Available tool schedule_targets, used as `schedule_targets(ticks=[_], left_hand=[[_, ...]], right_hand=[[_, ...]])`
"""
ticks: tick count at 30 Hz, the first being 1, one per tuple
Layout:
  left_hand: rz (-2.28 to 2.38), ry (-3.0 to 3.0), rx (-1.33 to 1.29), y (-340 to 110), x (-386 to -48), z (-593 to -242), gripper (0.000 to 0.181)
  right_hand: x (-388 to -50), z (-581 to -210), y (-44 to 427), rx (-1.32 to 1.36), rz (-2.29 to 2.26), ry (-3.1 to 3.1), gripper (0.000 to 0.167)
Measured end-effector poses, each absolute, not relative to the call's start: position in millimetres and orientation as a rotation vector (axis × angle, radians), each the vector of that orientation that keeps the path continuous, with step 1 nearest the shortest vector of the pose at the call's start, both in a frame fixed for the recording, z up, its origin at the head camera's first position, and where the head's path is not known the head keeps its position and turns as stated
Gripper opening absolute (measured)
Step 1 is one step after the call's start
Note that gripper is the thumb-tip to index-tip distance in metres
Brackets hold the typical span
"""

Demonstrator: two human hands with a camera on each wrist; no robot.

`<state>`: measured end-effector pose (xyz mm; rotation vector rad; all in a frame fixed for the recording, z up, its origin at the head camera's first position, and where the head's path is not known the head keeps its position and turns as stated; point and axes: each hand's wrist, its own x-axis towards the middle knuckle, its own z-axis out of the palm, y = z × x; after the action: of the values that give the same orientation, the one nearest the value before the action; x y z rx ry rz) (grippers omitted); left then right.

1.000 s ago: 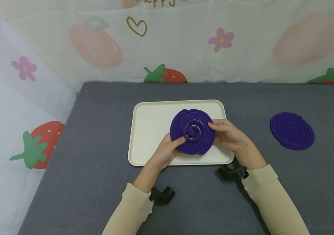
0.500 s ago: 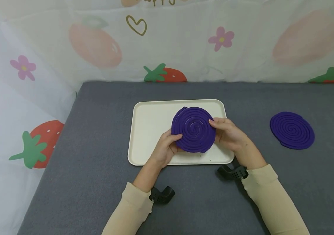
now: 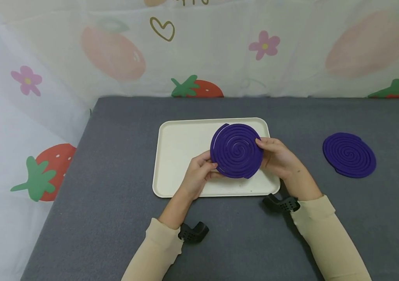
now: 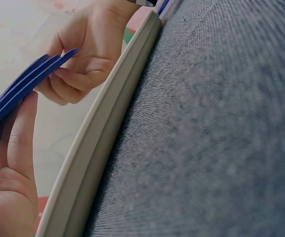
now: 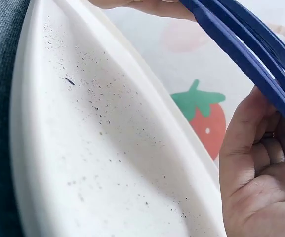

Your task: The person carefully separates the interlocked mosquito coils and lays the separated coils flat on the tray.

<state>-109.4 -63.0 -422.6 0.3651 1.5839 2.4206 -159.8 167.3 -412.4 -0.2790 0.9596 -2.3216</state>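
Observation:
A round purple mosquito coil (image 3: 237,151), wound in a flat spiral, is held up over the cream tray (image 3: 178,164) in the head view. At its lower left edge my left hand (image 3: 197,173) pinches it, thumb in front and some fingers behind. My right hand (image 3: 278,158) grips the right edge with the thumb on the front face. Seen edge-on in the left wrist view, the coil (image 4: 26,84) shows several ridges slightly apart. In the right wrist view, gaps show between the coil's strands (image 5: 251,54). The fingers behind the coil are partly hidden in the head view.
A second purple coil (image 3: 349,155) lies flat on the grey tablecloth (image 3: 360,218) at the right. Dark crumbs and one small sliver (image 5: 70,81) are scattered in the tray. Behind the table hangs a white curtain (image 3: 227,58) printed with strawberries and flowers.
The open gap at the coil's centre has closed up, and its turns now lie level. Both hands have shifted the coil slightly up and right; the left thumb has moved out to its edge.

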Motion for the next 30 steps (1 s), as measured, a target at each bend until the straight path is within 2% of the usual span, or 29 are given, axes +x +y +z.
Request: schedule_targets(ticks=[14, 26, 30], left_hand=[[2.357, 1.627, 0.4, -63.2, -110.2, -424.5, 0.039], [2.435, 1.517, 0.496, -64.8, -109.3, -422.1, 0.048], [2.451, 1.569, 0.439, -64.0, -109.0, -421.7, 0.04]], right_hand=[[-159.6, -414.4, 167.6, -0.343, -2.342, 0.812, 0.045], [-159.1, -414.2, 166.3, -0.296, -2.36, 0.844, 0.041], [-158.9, -413.4, 166.1, -0.279, -2.355, 0.915, 0.039]])
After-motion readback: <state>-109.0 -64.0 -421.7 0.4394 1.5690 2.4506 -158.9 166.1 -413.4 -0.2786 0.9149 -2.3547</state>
